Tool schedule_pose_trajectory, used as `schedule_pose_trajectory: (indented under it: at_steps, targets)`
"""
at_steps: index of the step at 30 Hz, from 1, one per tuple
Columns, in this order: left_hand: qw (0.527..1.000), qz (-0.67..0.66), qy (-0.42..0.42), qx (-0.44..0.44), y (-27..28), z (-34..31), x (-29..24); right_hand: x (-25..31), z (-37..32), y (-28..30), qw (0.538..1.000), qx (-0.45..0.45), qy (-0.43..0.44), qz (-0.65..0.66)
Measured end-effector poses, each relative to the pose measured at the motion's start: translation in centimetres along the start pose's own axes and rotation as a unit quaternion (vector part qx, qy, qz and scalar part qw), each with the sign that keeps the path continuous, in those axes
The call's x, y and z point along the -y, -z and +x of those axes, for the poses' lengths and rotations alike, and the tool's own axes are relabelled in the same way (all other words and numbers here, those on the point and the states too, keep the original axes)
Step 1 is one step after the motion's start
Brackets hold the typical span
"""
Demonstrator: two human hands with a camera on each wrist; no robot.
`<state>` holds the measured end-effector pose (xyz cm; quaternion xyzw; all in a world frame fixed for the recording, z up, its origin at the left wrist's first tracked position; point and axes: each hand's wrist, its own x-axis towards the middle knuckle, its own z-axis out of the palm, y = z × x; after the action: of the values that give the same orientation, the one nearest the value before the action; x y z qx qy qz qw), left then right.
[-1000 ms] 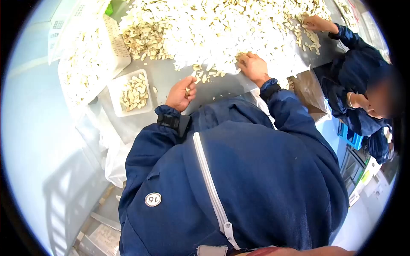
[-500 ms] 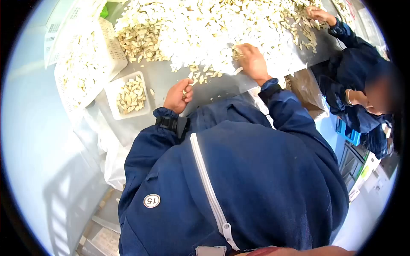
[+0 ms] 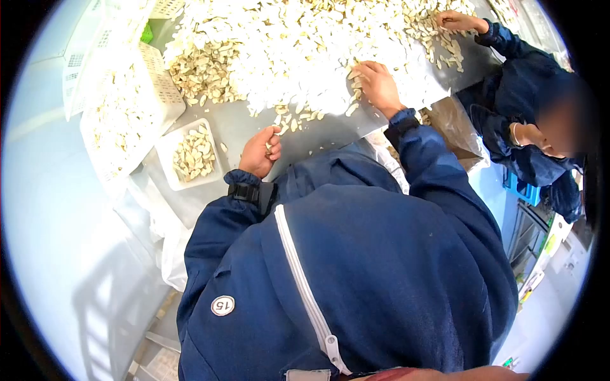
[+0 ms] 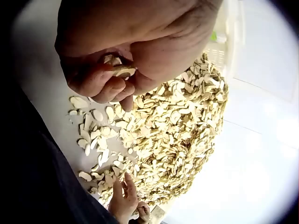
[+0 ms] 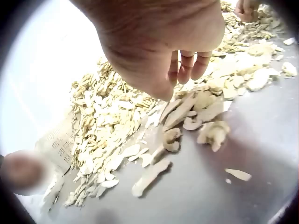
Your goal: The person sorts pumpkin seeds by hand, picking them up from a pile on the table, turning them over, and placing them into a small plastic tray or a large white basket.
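A broad pile of pale mushroom slices with brownish edges covers the grey table. My left hand is at the near edge, fingers curled; in the left wrist view a few mushroom slices show in its palm, partly hidden by the fingers. Thumb and forefinger meet near small loose slices. My right hand is farther right and forward, over the pile's near edge. In the right wrist view its fingers hang loosely bent, and its thumb is close over several larger slices.
A white tray of slices stands left of my left hand. Beyond it is a white perforated basket with more slices. Another person's hand works at the pile's far right. A clear plastic bag hangs at the table's right edge.
My right hand has gone slightly forward and back at the pile's edge, drawing a few slices nearer. The left hand stays curled in about the same place. The head view has shifted a little.
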<state>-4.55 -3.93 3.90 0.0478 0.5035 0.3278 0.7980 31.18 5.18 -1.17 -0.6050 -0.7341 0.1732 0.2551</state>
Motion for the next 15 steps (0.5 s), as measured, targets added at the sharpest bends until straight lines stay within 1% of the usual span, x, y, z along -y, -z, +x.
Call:
schedule_pose_trajectory:
  at_steps: [3, 4, 7, 8, 11, 12, 15]
  targets:
    - [1.000, 0.023, -0.004, -0.002, -1.1, -0.3, -0.4, 0.6, 1.6, -1.3, 0.998, 0.043, -0.022, -0.046]
    - [0.999, 0.031, -0.007, -0.002, -1.4, -0.4, -0.6, -0.2, 2.0, -1.3, 0.996, 0.048, -0.015, -0.075]
    - [0.999, 0.030, -0.011, -0.006, -1.7, -0.6, -0.8, -2.3, 2.2, -0.1, 0.982, 0.068, -0.171, 0.029]
    - [1.000, 0.021, -0.010, -0.010, -1.5, -0.6, -0.6, -3.7, 1.6, 0.1, 0.987, 0.018, -0.150, 0.055]
    - [1.000, -0.005, -0.009, -0.011, -0.5, -0.2, -0.2, -5.1, 0.6, 2.3, 0.980, -0.002, -0.199, 0.025]
    - [1.000, -0.013, -0.009, -0.007, -0.3, -0.2, -0.1, -5.0, 0.7, 2.6, 0.976, 0.010, -0.219, 0.016]
    - [1.000, -0.014, -0.005, -0.018, -0.6, 0.0, -0.1, -3.1, 0.9, 1.5, 0.983, 0.026, -0.180, -0.006]
